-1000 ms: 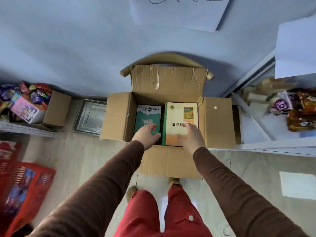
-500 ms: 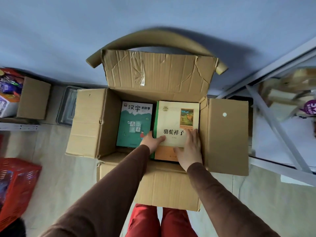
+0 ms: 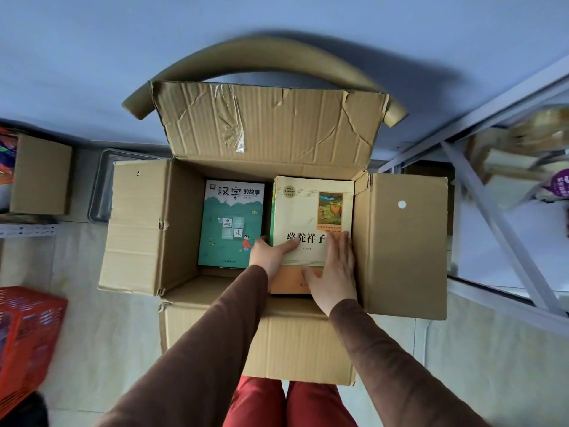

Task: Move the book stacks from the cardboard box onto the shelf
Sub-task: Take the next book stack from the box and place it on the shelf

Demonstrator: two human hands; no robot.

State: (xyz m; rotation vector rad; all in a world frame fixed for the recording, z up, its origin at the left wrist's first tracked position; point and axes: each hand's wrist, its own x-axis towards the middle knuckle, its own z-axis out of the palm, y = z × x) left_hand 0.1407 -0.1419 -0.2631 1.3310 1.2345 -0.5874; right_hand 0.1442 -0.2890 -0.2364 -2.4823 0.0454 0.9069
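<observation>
An open cardboard box (image 3: 400, 257) stands on the floor in front of me with two book stacks inside. The left stack has a teal cover (image 3: 231, 223) on top. The right stack, topped by a cream cover (image 3: 308, 211), stands higher. My left hand (image 3: 271, 254) grips the cream stack's left side, thumb on the cover and fingers down the gap between the stacks. My right hand (image 3: 335, 272) lies flat on the cover's lower right, thumb on its orange band. The white metal shelf (image 3: 492, 217) is to the right of the box.
A curved tan tube (image 3: 261, 57) leans on the blue wall behind the box. On the left are a metal tray (image 3: 101, 186), a small cardboard box (image 3: 40, 174) and a red basket (image 3: 27, 328). Snack packets (image 3: 557, 186) lie on the shelf. My red-trousered legs touch the box front.
My left hand left the teal book and took the cream stack's left side. My right hand settled flat on the cream cover. The view has come closer to the box.
</observation>
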